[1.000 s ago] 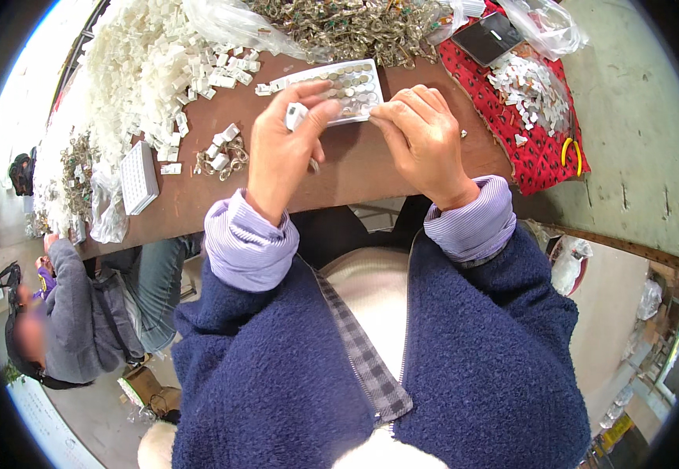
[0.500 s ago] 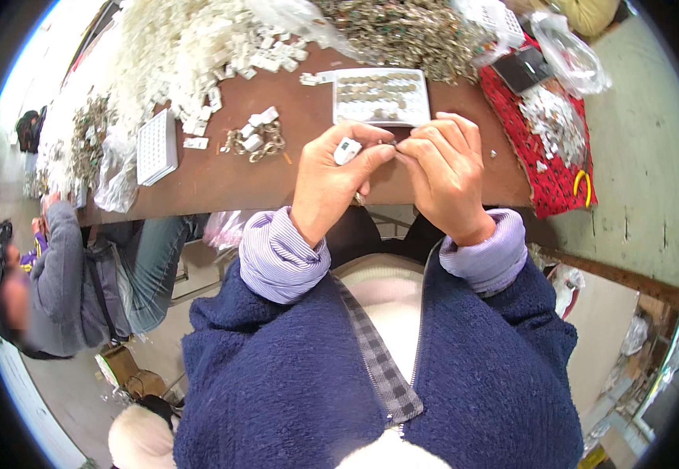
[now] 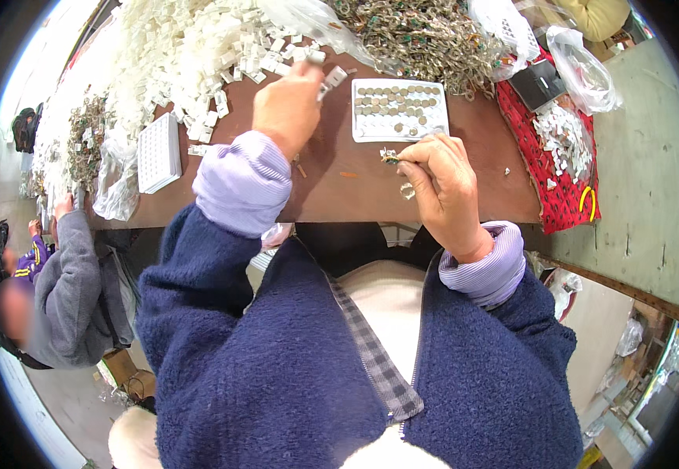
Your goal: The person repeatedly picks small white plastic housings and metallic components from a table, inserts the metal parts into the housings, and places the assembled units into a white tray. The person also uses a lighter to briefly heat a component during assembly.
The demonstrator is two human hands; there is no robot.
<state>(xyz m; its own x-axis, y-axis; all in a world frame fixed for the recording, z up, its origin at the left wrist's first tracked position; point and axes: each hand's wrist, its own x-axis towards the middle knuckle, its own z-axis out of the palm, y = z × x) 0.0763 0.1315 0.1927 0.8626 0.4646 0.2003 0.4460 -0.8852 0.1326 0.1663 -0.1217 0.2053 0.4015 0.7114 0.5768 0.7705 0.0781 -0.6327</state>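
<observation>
My left hand (image 3: pixel 288 109) reaches over the table beside the large heap of white plastic casings (image 3: pixel 206 47). Its fingers are closed, and a small whitish casing (image 3: pixel 316 58), smeared by motion, shows at the fingertips. Just right of that hand, a few white casings (image 3: pixel 335 77) lie on the table. My right hand (image 3: pixel 442 176) pinches a small circuit board (image 3: pixel 389 156) with a curled, shiny strip (image 3: pixel 407 190) hanging below it. This hand is in front of the white tray (image 3: pixel 361 132), which holds rows of round, coin-like metal cells (image 3: pixel 390 99).
A heap of metallic strips with boards (image 3: pixel 425 39) lies behind the tray. Stacked white trays (image 3: pixel 159 154) stand at left. On the right, a red patterned cloth (image 3: pixel 523 156) bears white bits, a dark box (image 3: pixel 537 84) and a yellow-handled tool (image 3: pixel 587 203). Another person (image 3: pixel 77 289) sits at left.
My left hand has parted from the right and moved left and away, toward the casing heap. The right hand keeps its pinch, and the circuit board now shows. The whole view has shifted slightly.
</observation>
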